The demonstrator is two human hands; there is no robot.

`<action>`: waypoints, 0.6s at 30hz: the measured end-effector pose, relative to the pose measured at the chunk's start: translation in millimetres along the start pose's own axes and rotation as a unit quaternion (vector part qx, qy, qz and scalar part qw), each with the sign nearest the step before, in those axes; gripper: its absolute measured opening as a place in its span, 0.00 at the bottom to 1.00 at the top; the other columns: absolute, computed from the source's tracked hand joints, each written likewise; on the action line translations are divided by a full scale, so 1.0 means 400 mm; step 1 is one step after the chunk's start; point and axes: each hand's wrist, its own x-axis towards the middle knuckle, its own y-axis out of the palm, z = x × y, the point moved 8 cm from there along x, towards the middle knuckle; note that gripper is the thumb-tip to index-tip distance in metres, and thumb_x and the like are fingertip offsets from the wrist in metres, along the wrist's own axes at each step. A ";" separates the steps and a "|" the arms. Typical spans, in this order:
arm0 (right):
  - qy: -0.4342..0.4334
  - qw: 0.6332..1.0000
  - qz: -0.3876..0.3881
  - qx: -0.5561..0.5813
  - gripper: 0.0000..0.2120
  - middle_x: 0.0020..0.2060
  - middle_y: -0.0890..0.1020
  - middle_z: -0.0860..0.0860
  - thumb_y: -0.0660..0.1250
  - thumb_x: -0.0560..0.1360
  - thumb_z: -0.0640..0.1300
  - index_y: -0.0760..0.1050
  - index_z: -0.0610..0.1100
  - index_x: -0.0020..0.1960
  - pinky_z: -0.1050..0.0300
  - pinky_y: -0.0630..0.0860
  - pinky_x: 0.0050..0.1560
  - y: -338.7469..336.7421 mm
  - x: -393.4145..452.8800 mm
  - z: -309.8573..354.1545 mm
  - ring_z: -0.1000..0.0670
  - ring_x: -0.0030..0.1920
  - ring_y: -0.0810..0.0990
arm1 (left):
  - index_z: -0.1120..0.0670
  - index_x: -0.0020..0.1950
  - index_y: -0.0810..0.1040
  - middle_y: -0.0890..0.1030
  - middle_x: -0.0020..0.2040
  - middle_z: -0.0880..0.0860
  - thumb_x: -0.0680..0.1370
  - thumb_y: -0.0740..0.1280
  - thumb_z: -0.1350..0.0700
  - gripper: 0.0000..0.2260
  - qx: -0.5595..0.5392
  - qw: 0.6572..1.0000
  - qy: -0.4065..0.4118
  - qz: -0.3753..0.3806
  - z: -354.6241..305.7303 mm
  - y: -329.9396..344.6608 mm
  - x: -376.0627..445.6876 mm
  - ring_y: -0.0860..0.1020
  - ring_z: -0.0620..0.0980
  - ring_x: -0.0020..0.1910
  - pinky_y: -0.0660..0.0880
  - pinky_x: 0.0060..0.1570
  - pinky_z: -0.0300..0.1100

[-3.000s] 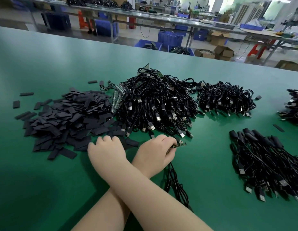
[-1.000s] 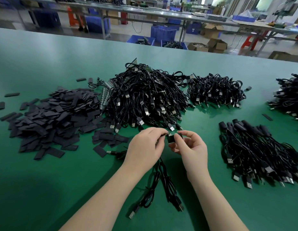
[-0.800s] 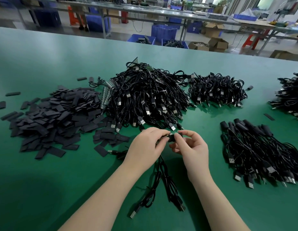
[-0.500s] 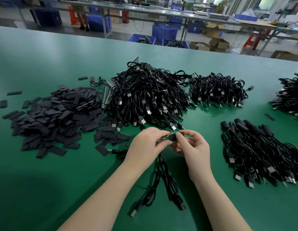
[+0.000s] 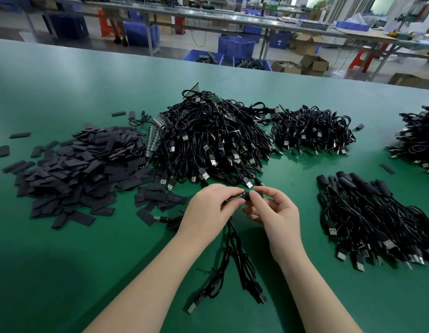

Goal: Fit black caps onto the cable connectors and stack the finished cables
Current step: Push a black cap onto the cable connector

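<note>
Cables everywhere on this green surface (image 5: 64, 260): a big tangled heap of uncapped cables (image 5: 208, 143) just beyond both hands, a smaller bundle (image 5: 312, 131) farther off to the right, and a loose pile of flat black caps (image 5: 81, 169) well out past the left hand. Off to the right of the right hand lies the stack of finished cables (image 5: 367, 219), capped ends pointing away. Nothing blocks the space between the hands. Right there, dead centre, a black cap (image 5: 247, 196) sits between the two sets of fingertips. Left hand (image 5: 208, 212) pinches the connector end (mostly hidden under its fingers), its grip closed on it, while the held cables (image 5: 235, 258) trail down toward the body. Right hand (image 5: 276, 215) pinches the cap between thumb and forefinger, remaining fingers curled beneath.
</note>
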 end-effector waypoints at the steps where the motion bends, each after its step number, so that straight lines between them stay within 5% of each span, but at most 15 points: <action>1: 0.002 1.000 0.001 0.005 0.06 0.38 0.86 0.44 0.72 0.76 0.41 0.81 0.44 0.53 0.60 0.81 0.41 0.001 0.000 0.001 0.49 0.38 0.85 | 0.48 0.59 0.82 0.82 0.51 0.43 0.78 0.69 0.49 0.11 -0.003 1.000 -0.001 0.000 0.001 0.000 0.000 0.76 0.39 0.52 0.67 0.47 0.23; 9: 0.008 0.999 0.039 0.015 0.09 0.37 0.85 0.45 0.73 0.75 0.41 0.85 0.53 0.50 0.60 0.80 0.41 0.021 0.000 0.003 0.48 0.39 0.84 | 0.48 0.55 0.84 0.81 0.48 0.40 0.77 0.70 0.53 0.08 -0.065 0.997 -0.030 -0.016 0.021 -0.004 0.003 0.75 0.34 0.52 0.68 0.46 0.23; 18: -0.012 0.999 0.028 -0.014 0.08 0.41 0.87 0.46 0.74 0.73 0.38 0.86 0.51 0.44 0.62 0.80 0.41 0.012 0.001 0.020 0.47 0.41 0.86 | 0.47 0.51 0.84 0.82 0.46 0.41 0.77 0.70 0.53 0.05 -0.099 0.995 -0.026 -0.007 0.020 -0.003 0.005 0.78 0.38 0.48 0.74 0.47 0.32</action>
